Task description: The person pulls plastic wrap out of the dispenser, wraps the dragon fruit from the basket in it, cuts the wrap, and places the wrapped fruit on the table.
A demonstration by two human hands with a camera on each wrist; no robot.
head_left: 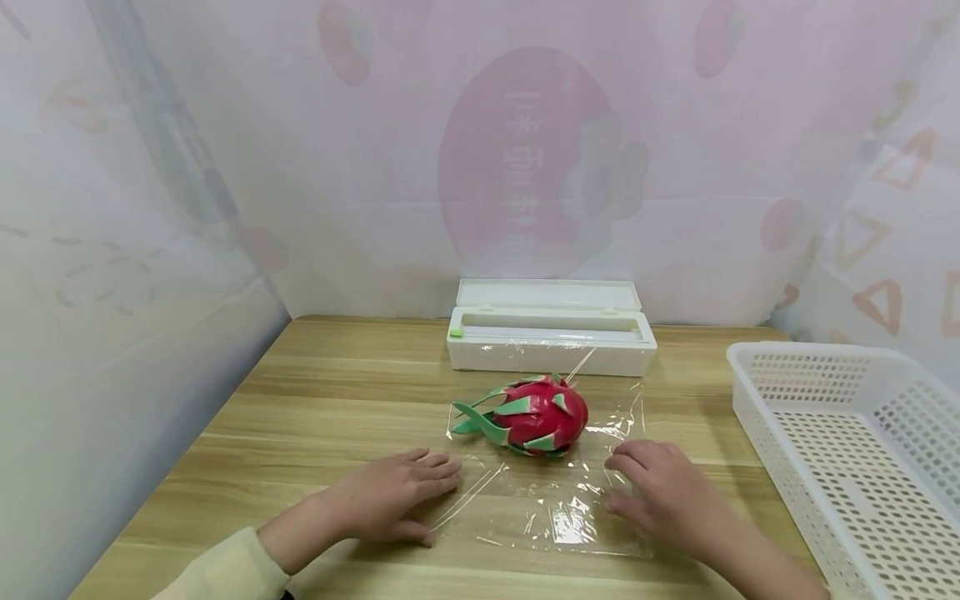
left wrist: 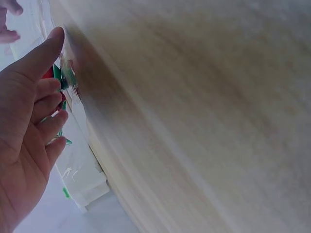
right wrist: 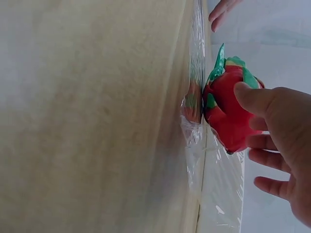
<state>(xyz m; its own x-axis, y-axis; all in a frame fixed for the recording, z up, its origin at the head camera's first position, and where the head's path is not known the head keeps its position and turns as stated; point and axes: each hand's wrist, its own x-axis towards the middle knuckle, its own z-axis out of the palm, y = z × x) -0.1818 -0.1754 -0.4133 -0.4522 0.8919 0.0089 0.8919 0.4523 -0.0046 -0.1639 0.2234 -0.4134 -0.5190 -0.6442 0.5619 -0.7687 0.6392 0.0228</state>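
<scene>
A red dragon fruit [head_left: 542, 417] with green scales lies on its side on a sheet of clear cling film [head_left: 517, 508], its leafy end toward the left. My left hand [head_left: 397, 496] is at the film's left edge, fingers extended and spread from the thumb; in the left wrist view the hand [left wrist: 29, 111] holds nothing. By the film's right edge is my right hand [head_left: 663, 496], its fingers slightly bent. The right wrist view shows that hand [right wrist: 286, 141] apart from the film, with the dragon fruit [right wrist: 231, 109] beyond the thumb. Whether the left fingertips touch the film, I cannot tell.
Behind the fruit stands a white cling film dispenser box [head_left: 551, 358], its lid [head_left: 547, 293] raised and a green slider [head_left: 456, 333] at its left end. A white perforated basket [head_left: 787, 492] sits at the right. Printed curtains [head_left: 360, 167] enclose the wooden table [head_left: 330, 392].
</scene>
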